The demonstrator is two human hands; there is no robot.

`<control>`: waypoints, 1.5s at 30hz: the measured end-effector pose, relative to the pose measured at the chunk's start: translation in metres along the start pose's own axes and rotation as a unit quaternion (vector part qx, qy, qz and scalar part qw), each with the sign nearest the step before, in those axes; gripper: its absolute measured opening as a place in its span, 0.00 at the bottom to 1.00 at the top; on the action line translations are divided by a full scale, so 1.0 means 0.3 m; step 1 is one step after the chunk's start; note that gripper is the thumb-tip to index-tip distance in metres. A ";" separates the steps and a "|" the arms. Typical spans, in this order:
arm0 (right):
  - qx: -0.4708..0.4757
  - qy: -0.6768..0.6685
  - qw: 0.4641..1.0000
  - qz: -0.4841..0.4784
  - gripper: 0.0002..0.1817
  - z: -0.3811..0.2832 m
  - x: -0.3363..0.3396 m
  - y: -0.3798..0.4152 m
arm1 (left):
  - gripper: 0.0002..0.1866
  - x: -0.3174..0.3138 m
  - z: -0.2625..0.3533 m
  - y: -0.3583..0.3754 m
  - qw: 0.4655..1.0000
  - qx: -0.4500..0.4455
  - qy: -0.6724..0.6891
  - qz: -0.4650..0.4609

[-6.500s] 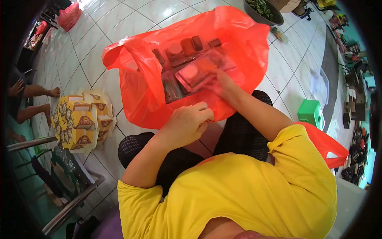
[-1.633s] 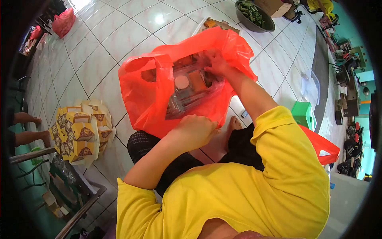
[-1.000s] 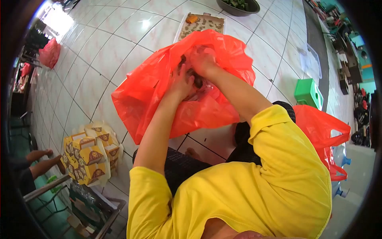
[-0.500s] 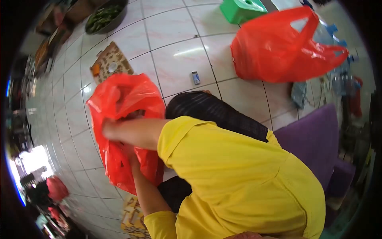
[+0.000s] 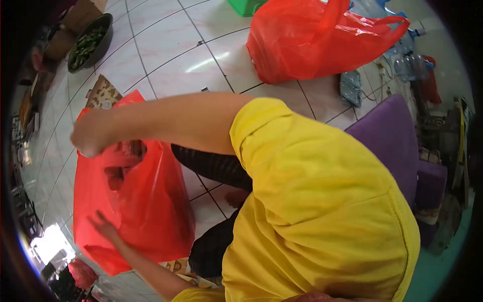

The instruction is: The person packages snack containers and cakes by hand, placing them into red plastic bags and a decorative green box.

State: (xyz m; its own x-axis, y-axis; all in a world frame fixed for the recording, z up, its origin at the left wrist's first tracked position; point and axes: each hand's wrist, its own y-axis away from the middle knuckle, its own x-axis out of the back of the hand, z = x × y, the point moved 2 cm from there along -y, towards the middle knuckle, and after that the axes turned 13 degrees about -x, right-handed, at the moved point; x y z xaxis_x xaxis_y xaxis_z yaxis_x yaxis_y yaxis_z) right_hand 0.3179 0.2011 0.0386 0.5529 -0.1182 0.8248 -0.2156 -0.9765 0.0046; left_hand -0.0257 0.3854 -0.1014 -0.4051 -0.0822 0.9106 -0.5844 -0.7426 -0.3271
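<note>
Where the yellow shirt (image 5: 322, 201) ends, dark trousers (image 5: 214, 163) cover the bent legs, and a yellow-and-brown printed piece (image 5: 176, 267) shows just beside the lower knee. Beyond the knees an open red plastic bag (image 5: 161, 201) rests on the tiles, its long axis running roughly up and down the view. The left hand (image 5: 106, 229) is over its lower part, fingers spread and grasping nothing visible; contact is unclear. The right hand (image 5: 92, 132), blurred and curled, is at the upper rim, but I cannot tell whether it grips the plastic. From it, the bag's mouth, with dark and reddish contents (image 5: 115, 181), lies back toward the body and the left hand; the right is nearer. Farther off are a spotted piece of cardboard (image 5: 104, 90), a second red bag (image 5: 297, 40), and a basin (image 5: 107, 36) of greens (image 5: 86, 50). Neither bag shows a legible brand, and the printed piece bears no readable words.
</note>
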 end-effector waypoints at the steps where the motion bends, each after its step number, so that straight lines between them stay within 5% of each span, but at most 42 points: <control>1: -0.008 0.007 1.000 0.000 0.14 0.014 0.010 0.028 | 0.38 0.031 -0.062 -0.052 0.997 0.009 0.037 0.061; 3: 0.073 -0.064 0.983 0.157 0.14 0.006 0.059 0.043 | 0.36 0.193 0.189 -0.072 0.985 0.119 0.109 0.065; 6: 0.110 -0.047 0.986 0.113 0.12 0.008 0.041 0.085 | 0.34 0.258 0.313 -0.028 0.983 0.102 0.152 -0.024; 8: 0.125 0.017 0.988 0.094 0.11 0.032 0.024 0.094 | 0.33 0.226 0.204 0.065 0.961 0.007 0.199 -0.192; 12: 0.140 0.120 0.980 0.075 0.12 0.103 -0.057 0.105 | 0.31 0.308 0.604 0.088 0.771 -0.113 0.324 -0.537; 14: 0.125 0.102 0.986 0.030 0.15 0.135 -0.078 0.093 | 0.32 0.342 0.751 0.100 0.732 -0.109 0.336 -0.582; 16: 0.106 0.085 0.991 -0.006 0.19 0.159 -0.078 0.102 | 0.28 0.379 0.875 0.081 0.792 -0.069 0.257 -0.550; 19: 0.088 0.032 0.995 0.034 0.26 0.187 -0.064 0.123 | 0.17 0.328 0.672 0.229 0.750 -0.092 0.135 -0.641; 22: -0.042 -0.110 0.993 0.004 0.31 0.229 -0.009 0.152 | 0.15 0.448 0.792 0.107 0.785 -0.081 0.053 -0.612; 25: -0.138 -0.147 0.975 0.089 0.27 0.279 0.035 0.301 | 0.16 0.565 0.887 0.006 0.748 -0.155 -0.090 -0.640; 28: -0.217 -0.128 0.936 0.246 0.26 0.223 0.191 0.595 | 0.13 0.607 1.052 -0.049 0.858 -0.185 0.104 -0.468; 29: -0.258 -0.116 0.923 0.260 0.24 0.210 0.301 0.732 | 0.11 0.569 1.101 -0.053 0.851 -0.150 0.163 -0.477; 31: -0.410 -0.131 0.868 0.249 0.24 0.250 0.449 1.005 | 0.13 0.572 1.432 -0.134 0.826 -0.006 0.287 -0.484; 33: -0.441 0.047 0.829 0.341 0.24 0.350 0.688 1.269 | 0.22 0.476 1.694 -0.146 0.833 -0.170 0.339 -0.403; 34: -0.446 0.157 0.798 0.374 0.25 0.440 0.774 1.410 | 0.30 0.395 1.815 -0.131 0.817 -0.182 0.366 -0.407; 35: -0.586 -0.003 0.722 0.369 0.30 0.551 0.872 1.548 | 0.39 0.401 2.011 -0.156 0.800 -0.163 0.352 -0.458; 36: -0.627 0.028 0.664 0.405 0.35 0.611 1.030 1.619 | 0.45 0.352 2.157 -0.133 0.794 -0.182 0.372 -0.445; 38: -0.629 0.211 0.608 0.436 0.43 0.895 1.173 1.868 | 0.46 0.275 2.447 -0.098 0.805 -0.195 0.383 -0.408; 40: -0.750 0.261 0.510 0.330 0.53 1.181 1.251 2.057 | 0.43 0.197 2.656 -0.088 0.809 -0.138 0.390 -0.417; 42: -0.716 -0.017 0.540 0.442 0.39 1.464 1.230 2.237 | 0.34 0.071 2.742 -0.034 0.890 -0.126 0.312 -0.308; 43: -0.690 -0.173 0.567 0.416 0.32 1.532 1.250 2.242 | 0.34 0.053 2.764 -0.043 0.903 -0.091 0.285 -0.308; 44: -0.656 -0.322 0.565 0.384 0.24 1.564 1.297 2.221 | 0.28 0.037 2.798 -0.079 0.842 -0.013 0.394 -0.367; 45: -0.656 -0.336 0.568 0.367 0.24 1.559 1.344 2.164 | 0.23 0.034 2.828 -0.118 0.759 0.054 0.502 -0.412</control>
State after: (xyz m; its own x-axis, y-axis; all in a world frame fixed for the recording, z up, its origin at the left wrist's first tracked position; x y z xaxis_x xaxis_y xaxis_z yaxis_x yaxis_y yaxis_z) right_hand 0.7773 -0.5649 0.1096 0.0151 -0.8787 0.4772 -0.7567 0.3019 0.5798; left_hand 0.5873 -0.1530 0.1339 -0.2970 0.9464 0.1269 -0.8908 -0.3225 0.3202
